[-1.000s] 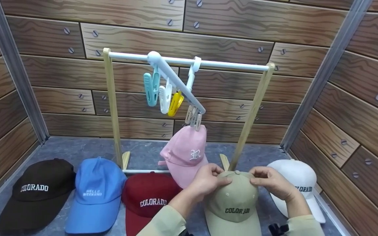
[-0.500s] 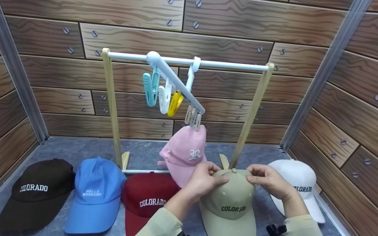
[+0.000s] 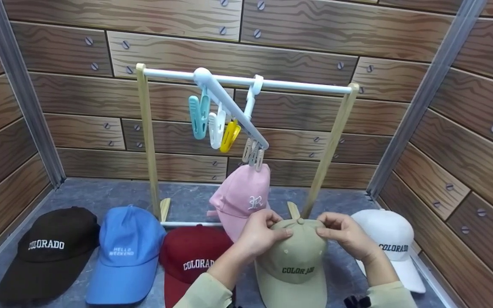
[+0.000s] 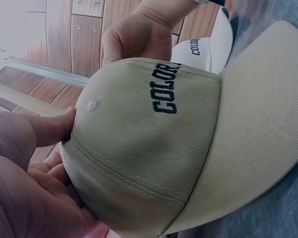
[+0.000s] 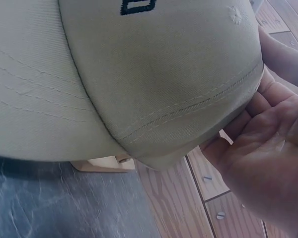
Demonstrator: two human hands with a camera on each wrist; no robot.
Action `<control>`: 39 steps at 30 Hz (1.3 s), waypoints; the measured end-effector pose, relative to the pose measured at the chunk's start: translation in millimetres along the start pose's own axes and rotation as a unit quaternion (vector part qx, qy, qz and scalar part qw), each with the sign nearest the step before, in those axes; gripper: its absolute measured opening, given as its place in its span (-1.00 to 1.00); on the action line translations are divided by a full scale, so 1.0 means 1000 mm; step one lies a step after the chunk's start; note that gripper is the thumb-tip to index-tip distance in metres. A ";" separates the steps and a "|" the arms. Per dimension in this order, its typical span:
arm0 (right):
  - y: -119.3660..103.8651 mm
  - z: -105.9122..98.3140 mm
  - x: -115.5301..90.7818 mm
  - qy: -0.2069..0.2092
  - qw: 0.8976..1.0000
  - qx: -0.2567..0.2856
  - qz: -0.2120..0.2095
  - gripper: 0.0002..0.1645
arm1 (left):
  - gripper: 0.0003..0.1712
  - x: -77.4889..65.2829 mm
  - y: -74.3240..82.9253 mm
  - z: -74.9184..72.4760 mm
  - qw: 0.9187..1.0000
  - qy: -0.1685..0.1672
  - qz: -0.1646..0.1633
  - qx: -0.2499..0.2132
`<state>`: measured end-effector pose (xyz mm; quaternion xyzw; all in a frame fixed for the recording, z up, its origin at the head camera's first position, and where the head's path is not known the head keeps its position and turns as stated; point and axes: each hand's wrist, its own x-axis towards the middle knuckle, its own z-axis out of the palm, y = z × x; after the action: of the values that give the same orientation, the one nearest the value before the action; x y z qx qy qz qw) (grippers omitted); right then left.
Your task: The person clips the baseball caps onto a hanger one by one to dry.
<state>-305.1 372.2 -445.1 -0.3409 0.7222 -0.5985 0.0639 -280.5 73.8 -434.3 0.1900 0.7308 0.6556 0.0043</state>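
Note:
A khaki baseball cap [image 3: 298, 252] with dark COLORADO lettering is held between both hands, its brim toward me. My left hand [image 3: 261, 233] pinches the crown's left top, and my right hand [image 3: 349, 235] pinches its right top. In the left wrist view the thumb presses the front of the khaki cap [image 4: 139, 124] while the other fingers curl behind it. The right wrist view has the right hand [image 5: 268, 134] gripping the crown's edge. Just behind the left hand, a pink cap [image 3: 244, 188] hangs from beige clothespins [image 3: 253, 154] on a white hanger [image 3: 233, 105].
The hanger hooks over a rack's white bar [image 3: 298, 85]. Teal [image 3: 199, 115], white [image 3: 216, 128] and yellow [image 3: 230, 136] clips dangle from it. Black [image 3: 54, 248], blue [image 3: 126, 252] and dark red [image 3: 195, 252] caps lie at left, a white cap [image 3: 385, 239] at right.
Both hands have carried the khaki cap a little leftward and slightly up, toward the hanging pink cap. More of the white cap shows. The other caps stay put.

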 end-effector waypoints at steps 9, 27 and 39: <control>-0.006 0.012 0.005 0.008 1.000 -0.001 -0.010 -0.85 | -0.77 -0.001 0.003 -0.010 1.000 -0.006 0.013 0.011; -0.009 0.029 0.013 0.064 0.996 -0.032 -0.046 -0.89 | -0.84 -0.001 0.010 -0.024 0.999 -0.008 0.031 0.031; -0.015 0.043 0.020 0.105 0.991 -0.047 -0.072 -0.92 | -0.85 -0.001 0.017 -0.035 0.998 -0.013 0.042 0.040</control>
<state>-293.0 324.9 -437.4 -0.3298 0.7255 -0.5997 -0.0717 -284.3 41.7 -413.6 0.2289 0.7476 0.6231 -0.0217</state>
